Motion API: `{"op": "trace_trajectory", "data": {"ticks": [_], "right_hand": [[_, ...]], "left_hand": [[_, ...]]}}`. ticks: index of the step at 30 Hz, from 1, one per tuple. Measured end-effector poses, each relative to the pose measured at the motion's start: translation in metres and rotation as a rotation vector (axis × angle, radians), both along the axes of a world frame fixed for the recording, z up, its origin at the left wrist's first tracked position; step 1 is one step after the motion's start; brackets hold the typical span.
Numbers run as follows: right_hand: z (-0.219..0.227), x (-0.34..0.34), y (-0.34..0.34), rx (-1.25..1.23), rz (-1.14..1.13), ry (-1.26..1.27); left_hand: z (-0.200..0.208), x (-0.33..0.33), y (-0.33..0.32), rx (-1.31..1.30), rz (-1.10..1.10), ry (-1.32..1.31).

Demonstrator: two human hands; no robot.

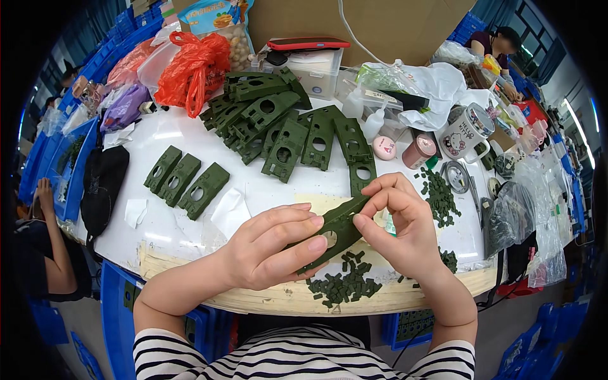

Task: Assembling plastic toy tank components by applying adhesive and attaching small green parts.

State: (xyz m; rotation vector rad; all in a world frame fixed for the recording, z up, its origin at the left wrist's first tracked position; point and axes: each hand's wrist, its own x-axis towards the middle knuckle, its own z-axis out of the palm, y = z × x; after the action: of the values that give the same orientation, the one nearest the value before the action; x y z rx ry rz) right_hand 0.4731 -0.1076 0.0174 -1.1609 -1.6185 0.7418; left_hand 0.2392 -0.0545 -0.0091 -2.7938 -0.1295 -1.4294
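Observation:
Between my two hands I hold a dark green plastic tank hull (345, 233), tilted above the table's front edge, with a round hole near its left end. My left hand (269, 247) grips the left end, thumb and fingers along its sides. At the far right end, my right hand (399, 218) pinches the hull's tip between thumb and fingers; any small part there is hidden. Just below lies a heap of small dark green plastic pieces (345, 282). A second heap of such pieces (440, 197) lies right of my right hand.
A large pile of green hulls (266, 114) covers the table's back middle; three hulls (187, 182) lie in a row at left. Around them stand a red plastic bag (196, 66), a white lidded mug (465, 134), a pink jar (419, 152) and tweezers (475, 193). Other people sit at both sides.

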Motion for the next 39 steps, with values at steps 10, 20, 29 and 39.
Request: {"op": "trace_trajectory", "data": {"ticks": [10,20,29,39], "right_hand": [[0.003,0.001,-0.001,-0.012,0.016,0.013],[0.005,0.002,-0.001,0.035,0.048,0.035],[0.011,0.004,-0.003,-0.039,0.076,0.087],[0.012,0.006,-0.009,-0.083,0.193,0.375]], "left_hand": [[-0.004,0.002,-0.001,-0.044,-0.045,-0.112],[-0.003,0.002,0.001,-0.095,-0.065,-0.130],[0.005,-0.004,0.002,-0.146,-0.051,0.011],[0.004,-0.012,0.013,-0.821,-0.308,-0.090]]}}
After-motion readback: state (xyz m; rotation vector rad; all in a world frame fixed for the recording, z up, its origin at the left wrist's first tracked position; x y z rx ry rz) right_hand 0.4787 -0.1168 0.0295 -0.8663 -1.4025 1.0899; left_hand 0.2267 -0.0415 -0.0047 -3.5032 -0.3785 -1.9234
